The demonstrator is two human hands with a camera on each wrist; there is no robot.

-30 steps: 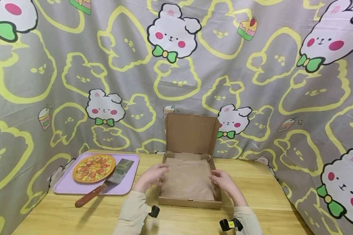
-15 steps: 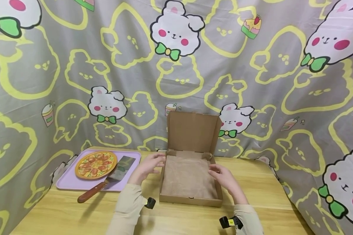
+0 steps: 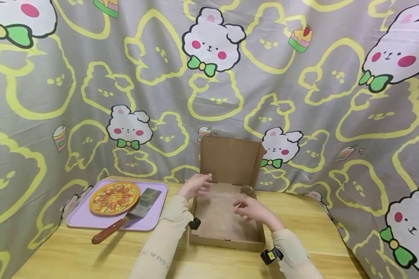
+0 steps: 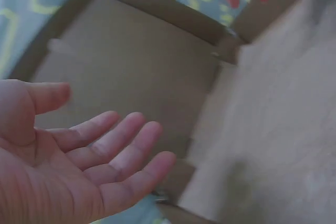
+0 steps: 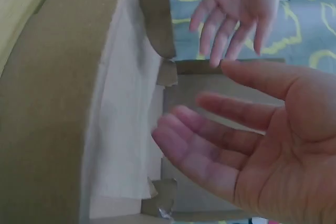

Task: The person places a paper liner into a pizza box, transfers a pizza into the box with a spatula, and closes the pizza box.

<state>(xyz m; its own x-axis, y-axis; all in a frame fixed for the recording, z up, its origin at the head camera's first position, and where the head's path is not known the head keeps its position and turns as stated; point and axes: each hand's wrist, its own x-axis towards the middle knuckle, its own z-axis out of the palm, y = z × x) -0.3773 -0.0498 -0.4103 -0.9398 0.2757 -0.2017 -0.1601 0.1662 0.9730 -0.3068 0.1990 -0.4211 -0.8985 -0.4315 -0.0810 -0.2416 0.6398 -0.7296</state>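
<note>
A brown cardboard pizza box stands on the table with its lid raised. A sheet of brown paper lines its base. My left hand is over the box's back left, near the lid, its fingers apart and nothing in them, as the left wrist view also shows. Over the right part of the lined base hovers my right hand, holding nothing, with fingers slightly bent in the right wrist view. The two palms roughly face each other across the box.
On the left, a lilac tray bears a round pizza. A wide metal spatula lies across the tray, its wooden handle sticking out over the front edge. A patterned curtain closes off the back and sides of the wooden table.
My left hand has moved from beside the box's left wall rightward and farther back, over the box. My right hand has shifted left from the right wall to above the paper.
</note>
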